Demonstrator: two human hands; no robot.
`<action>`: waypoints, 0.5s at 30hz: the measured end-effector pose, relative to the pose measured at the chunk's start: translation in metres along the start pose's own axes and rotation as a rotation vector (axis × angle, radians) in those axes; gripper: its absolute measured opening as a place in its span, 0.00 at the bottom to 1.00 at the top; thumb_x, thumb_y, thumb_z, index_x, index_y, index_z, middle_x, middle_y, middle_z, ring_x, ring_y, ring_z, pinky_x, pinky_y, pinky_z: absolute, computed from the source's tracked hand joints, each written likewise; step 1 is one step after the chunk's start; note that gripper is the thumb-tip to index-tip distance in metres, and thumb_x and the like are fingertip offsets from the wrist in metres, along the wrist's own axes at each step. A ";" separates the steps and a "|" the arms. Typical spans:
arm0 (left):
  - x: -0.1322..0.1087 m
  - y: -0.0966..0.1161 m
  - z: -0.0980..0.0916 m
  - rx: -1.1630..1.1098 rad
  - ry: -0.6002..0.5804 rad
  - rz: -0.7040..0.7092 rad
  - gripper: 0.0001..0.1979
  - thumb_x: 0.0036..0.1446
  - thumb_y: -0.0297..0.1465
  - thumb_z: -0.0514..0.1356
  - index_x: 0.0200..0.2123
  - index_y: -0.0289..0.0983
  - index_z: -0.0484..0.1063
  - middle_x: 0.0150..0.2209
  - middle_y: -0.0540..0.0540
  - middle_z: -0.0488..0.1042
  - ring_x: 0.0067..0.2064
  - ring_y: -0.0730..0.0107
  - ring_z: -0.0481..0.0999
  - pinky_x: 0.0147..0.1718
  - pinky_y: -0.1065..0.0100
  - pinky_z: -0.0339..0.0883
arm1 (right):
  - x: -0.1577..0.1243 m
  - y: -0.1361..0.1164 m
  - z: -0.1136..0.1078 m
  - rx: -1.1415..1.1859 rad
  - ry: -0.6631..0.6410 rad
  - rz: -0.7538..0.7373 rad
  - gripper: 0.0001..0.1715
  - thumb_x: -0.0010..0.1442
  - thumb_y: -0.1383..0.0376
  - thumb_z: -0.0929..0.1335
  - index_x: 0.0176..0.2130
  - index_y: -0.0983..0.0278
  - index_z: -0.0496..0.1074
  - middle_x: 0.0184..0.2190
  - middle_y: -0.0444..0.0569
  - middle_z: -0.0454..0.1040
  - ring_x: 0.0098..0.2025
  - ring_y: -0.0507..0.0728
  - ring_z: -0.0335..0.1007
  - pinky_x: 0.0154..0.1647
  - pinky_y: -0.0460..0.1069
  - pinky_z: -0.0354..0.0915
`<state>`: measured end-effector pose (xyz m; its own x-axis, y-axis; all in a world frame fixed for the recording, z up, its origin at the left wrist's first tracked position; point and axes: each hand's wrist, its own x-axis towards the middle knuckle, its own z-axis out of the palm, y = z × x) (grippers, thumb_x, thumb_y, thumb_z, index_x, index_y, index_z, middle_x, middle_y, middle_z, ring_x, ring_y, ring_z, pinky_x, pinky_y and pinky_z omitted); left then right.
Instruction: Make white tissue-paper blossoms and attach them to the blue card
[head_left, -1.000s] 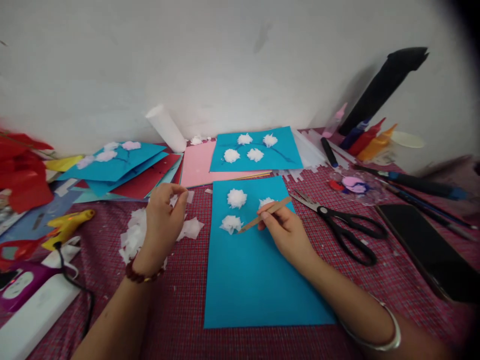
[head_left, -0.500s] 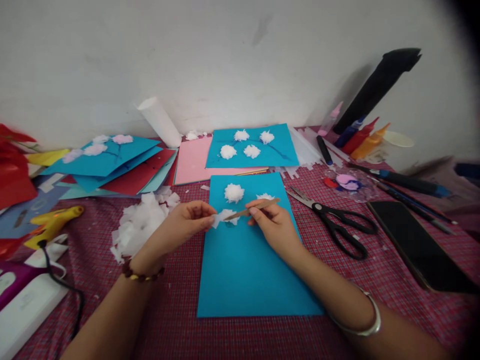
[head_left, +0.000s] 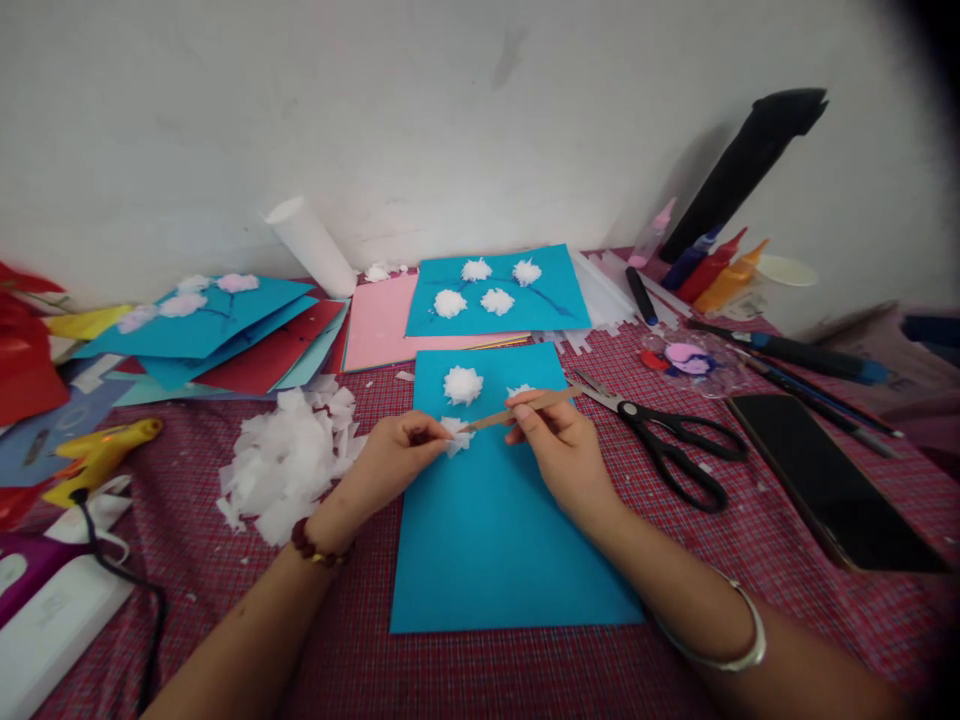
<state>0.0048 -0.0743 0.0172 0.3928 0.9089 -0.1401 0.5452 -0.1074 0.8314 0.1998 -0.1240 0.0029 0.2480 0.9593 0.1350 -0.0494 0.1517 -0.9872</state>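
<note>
A blue sheet (head_left: 517, 540) lies in front of me with a white paper puff (head_left: 463, 385) near its top left and another partly hidden behind my right hand. My right hand (head_left: 562, 450) pinches a thin brown stick (head_left: 499, 415), its tip on a white tissue cluster (head_left: 454, 436) on the sheet. My left hand (head_left: 397, 450) is closed at the cluster's left edge, its fingertips at the tissue; whether they grip a separate piece is too small to tell. A heap of white tissue pieces (head_left: 289, 460) lies left of the sheet.
Black-handled scissors (head_left: 667, 430) and a phone (head_left: 832, 480) lie at the right. Behind is a blue card with white puffs (head_left: 551, 300). A yellow glue gun (head_left: 101, 460) and power strip (head_left: 64, 630) sit at the left; paint bottles (head_left: 731, 275) stand back right.
My left hand has moved right, up to the tissue cluster. The loose tissue piece at its fingertips now meets the cluster. My right hand and the stick have shifted slightly right.
</note>
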 end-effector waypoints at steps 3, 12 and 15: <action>0.001 0.002 0.002 -0.002 0.009 -0.020 0.05 0.50 0.32 0.60 0.27 0.37 0.74 0.26 0.50 0.75 0.27 0.72 0.70 0.24 0.73 0.60 | -0.006 -0.008 -0.002 -0.022 -0.017 -0.081 0.08 0.60 0.60 0.66 0.36 0.62 0.71 0.27 0.44 0.71 0.27 0.52 0.70 0.27 0.47 0.67; 0.004 0.000 0.003 0.034 0.011 0.010 0.05 0.48 0.29 0.59 0.30 0.36 0.71 0.27 0.50 0.73 0.28 0.72 0.71 0.26 0.72 0.62 | -0.011 -0.008 0.004 -0.326 -0.173 -0.318 0.08 0.62 0.67 0.62 0.37 0.61 0.71 0.33 0.47 0.74 0.35 0.55 0.72 0.36 0.51 0.66; 0.004 -0.002 0.002 0.030 -0.004 0.021 0.05 0.47 0.29 0.58 0.31 0.36 0.71 0.28 0.50 0.73 0.30 0.71 0.72 0.28 0.71 0.63 | -0.010 -0.006 0.004 -0.375 -0.194 -0.384 0.08 0.63 0.67 0.62 0.38 0.60 0.71 0.34 0.47 0.75 0.37 0.55 0.71 0.38 0.51 0.66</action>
<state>0.0070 -0.0709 0.0139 0.4075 0.9046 -0.1253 0.5591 -0.1386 0.8174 0.1939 -0.1334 0.0081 -0.0037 0.8836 0.4683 0.3647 0.4372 -0.8221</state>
